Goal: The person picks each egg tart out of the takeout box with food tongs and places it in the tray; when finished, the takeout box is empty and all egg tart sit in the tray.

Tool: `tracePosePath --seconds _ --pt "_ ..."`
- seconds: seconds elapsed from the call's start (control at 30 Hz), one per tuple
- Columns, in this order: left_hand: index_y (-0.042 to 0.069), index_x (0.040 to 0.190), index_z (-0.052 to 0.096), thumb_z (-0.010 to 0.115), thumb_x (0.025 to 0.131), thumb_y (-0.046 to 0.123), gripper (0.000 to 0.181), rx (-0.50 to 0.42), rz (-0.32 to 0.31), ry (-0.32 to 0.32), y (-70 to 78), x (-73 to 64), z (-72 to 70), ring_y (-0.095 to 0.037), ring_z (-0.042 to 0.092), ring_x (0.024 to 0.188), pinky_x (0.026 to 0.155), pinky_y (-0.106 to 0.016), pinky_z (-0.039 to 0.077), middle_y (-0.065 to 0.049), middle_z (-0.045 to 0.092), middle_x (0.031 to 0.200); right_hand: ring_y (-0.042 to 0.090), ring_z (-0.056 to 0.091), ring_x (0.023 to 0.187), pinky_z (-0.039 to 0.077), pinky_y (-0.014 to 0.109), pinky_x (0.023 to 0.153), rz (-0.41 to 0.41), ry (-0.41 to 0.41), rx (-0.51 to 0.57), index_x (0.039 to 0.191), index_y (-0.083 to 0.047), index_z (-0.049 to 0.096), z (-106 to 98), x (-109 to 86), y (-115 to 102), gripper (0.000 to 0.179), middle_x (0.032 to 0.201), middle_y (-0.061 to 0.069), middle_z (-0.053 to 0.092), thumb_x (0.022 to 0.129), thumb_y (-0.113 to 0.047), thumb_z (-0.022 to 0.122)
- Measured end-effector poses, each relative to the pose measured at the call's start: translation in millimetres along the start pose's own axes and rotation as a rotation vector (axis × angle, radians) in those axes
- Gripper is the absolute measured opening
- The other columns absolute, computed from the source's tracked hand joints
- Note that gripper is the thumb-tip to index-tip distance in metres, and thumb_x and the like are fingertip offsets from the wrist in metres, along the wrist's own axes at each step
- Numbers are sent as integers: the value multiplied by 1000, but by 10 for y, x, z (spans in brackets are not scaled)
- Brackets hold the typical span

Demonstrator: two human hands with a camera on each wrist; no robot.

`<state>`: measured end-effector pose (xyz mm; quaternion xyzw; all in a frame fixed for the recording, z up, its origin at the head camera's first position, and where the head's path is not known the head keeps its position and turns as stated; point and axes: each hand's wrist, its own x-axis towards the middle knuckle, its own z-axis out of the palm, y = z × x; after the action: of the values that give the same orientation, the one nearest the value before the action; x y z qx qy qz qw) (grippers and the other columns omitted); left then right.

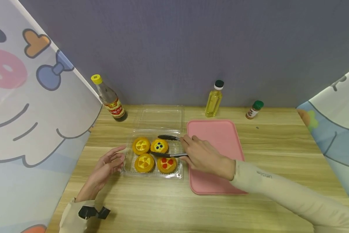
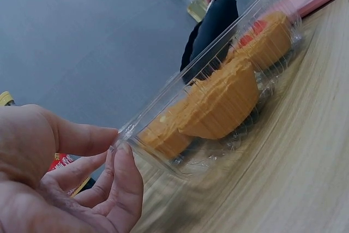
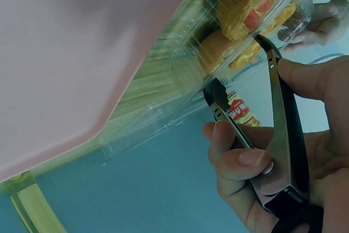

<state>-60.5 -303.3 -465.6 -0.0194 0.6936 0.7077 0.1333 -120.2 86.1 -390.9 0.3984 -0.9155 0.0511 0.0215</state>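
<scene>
My right hand (image 1: 205,157) grips a pair of metal tongs (image 3: 284,135) with black tips. The tongs are spread, one tip (image 1: 166,137) behind and the other in front of a tart with blue berries (image 1: 159,146). That tart sits in an open clear plastic box (image 1: 151,175), beside a tart with red pieces (image 1: 167,164) and two with yellow-orange slices (image 1: 141,145). At the box's left side, my left hand (image 1: 106,168) pinches the rim between thumb and fingers, as the left wrist view shows.
Behind the box lies its hinged lid (image 1: 161,118), folded back. A pink tray (image 1: 215,186) lies to the right, under my right forearm. Along the back wall stand a yellow-capped sauce bottle (image 1: 113,103), an oil bottle (image 1: 213,102) and a small green-capped jar (image 1: 253,110).
</scene>
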Motion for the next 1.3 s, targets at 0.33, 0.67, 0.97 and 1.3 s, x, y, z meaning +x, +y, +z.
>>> tracePosePath --seconds 0.33,0.67,0.97,1.3 --pt "6 158 39 58 108 16 54 30 -23 11 -39 3 -9 -4 61 83 69 -20 54 5 65 111 30 68 102 64 39 65 -22 2 6 148 3 53 68 30 51 70 139 15 64 99 -45 70" --pt "8 156 41 58 108 16 52 32 -21 23 8 22 11 -6 59 83 69 -20 53 5 63 111 27 66 92 61 38 60 34 -18 24 145 5 55 2 -15 30 72 130 13 65 98 -49 70" --pt "7 157 40 58 108 14 53 25 -15 15 -11 -1 20 -5 60 84 70 -20 54 5 64 111 28 65 88 60 38 57 87 -30 24 140 6 56 -37 -77 -85 70 126 15 65 98 -48 70" --pt "6 157 40 58 108 13 53 19 4 14 -5 0 15 -6 61 83 69 -21 54 4 64 110 27 66 88 60 37 58 80 -20 43 139 5 57 34 -33 -79 69 130 15 64 98 -50 69"
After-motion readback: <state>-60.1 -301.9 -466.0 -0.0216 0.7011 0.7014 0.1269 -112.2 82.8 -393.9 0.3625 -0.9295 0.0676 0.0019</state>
